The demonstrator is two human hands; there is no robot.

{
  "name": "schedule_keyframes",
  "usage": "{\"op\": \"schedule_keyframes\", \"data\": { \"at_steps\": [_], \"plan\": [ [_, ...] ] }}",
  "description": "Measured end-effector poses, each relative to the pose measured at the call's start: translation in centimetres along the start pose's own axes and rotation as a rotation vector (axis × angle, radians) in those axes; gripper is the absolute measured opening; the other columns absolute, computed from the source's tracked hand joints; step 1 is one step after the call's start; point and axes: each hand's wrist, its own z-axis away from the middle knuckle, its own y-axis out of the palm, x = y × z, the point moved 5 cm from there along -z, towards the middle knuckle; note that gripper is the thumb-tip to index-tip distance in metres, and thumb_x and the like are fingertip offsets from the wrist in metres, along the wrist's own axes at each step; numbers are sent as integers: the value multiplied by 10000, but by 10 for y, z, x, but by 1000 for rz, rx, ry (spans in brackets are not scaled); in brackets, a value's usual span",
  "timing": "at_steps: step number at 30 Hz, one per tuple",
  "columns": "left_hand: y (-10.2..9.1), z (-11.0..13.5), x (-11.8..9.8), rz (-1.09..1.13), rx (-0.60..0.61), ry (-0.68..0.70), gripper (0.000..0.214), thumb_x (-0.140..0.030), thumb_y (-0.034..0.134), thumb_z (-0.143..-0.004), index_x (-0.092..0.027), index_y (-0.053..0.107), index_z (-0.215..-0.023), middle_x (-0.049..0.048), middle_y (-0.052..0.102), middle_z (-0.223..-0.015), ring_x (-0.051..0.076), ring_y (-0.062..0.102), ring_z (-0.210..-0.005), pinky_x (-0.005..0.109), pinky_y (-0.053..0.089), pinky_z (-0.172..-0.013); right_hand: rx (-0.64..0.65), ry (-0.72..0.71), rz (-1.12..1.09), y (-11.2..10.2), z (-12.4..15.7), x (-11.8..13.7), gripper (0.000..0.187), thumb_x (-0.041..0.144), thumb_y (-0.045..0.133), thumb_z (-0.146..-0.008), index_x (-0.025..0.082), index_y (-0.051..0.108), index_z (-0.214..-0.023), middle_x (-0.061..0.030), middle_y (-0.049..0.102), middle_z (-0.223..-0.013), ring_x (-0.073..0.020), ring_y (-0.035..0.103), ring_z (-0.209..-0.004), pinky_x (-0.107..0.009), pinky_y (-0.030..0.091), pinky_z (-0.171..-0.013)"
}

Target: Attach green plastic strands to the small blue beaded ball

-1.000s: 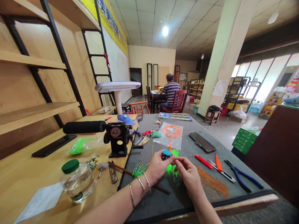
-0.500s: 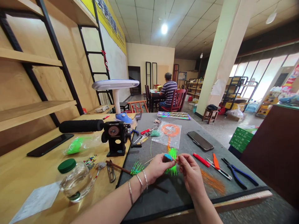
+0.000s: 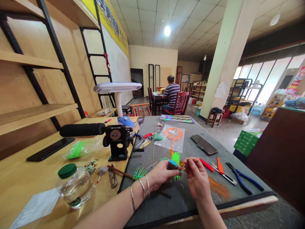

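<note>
My left hand [image 3: 163,173] is closed around a small dark piece with a beaded-looking blue top [image 3: 173,163]; most of it is hidden by the fingers. Just to its right, my right hand [image 3: 196,178] pinches what looks like a thin strand [image 3: 183,169] running between the two hands. A bundle of bright green strands [image 3: 175,157] lies on the grey mat behind and below the left fingers. Orange strands [image 3: 218,187] lie loose to the right of my right hand. Left of my left wrist, more green-blue strands [image 3: 139,173] rest by a brown stick [image 3: 122,172].
Blue-handled pliers [image 3: 245,178], scissors-like snips with an orange handle [image 3: 220,165] and a phone [image 3: 204,144] lie on the right. A black hand-cranked winder [image 3: 118,143], a green-lidded jar [image 3: 76,187] and another phone [image 3: 51,149] stand or lie left. Behind is a plastic bag with an orange ring [image 3: 174,133].
My right hand has drawn slightly away to the right from my left fingers, and a thin strand now shows between them. My left hand stays nearly in place.
</note>
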Motion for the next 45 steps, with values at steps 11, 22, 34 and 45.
{"op": "schedule_keyframes", "data": {
  "at_steps": [11, 22, 34, 45],
  "plan": [
    [6, 3, -1, -28, 86, -49, 457, -430, 804, -553, -131, 636, -855, -16, 625, -699, 10, 267, -403, 237, 99, -418, -4, -27, -13, 1, 1, 5, 211, 345, 823, -620, 222, 694, -732, 13, 669, -720, -110, 587, -636, -221, 492, -621],
    [6, 3, 0, 22, 66, -34, 427, -422, 811, -550, -133, 661, -827, -14, 629, -673, 16, 270, -410, 227, 124, -433, 13, -40, 37, 3, 4, 5, 210, 361, 804, -639, 223, 682, -742, 3, 656, -738, -127, 573, -639, -259, 484, -628],
    [9, 4, -13, 153, -25, 46, 366, -390, 854, -506, -136, 700, -722, -17, 605, -618, 101, 491, -605, 228, 327, -596, 77, -29, 29, 3, 3, 0, 166, 347, 770, -699, 222, 687, -771, -1, 656, -752, -122, 568, -659, -250, 473, -660],
    [10, 3, -9, 204, -69, 52, 361, -353, 867, -482, -131, 692, -707, 1, 645, -680, 116, 528, -650, 234, 353, -635, 67, -22, 41, 6, 5, 2, 178, 351, 778, -680, 224, 685, -764, -2, 652, -735, -130, 566, -648, -262, 476, -653]
  ]
}}
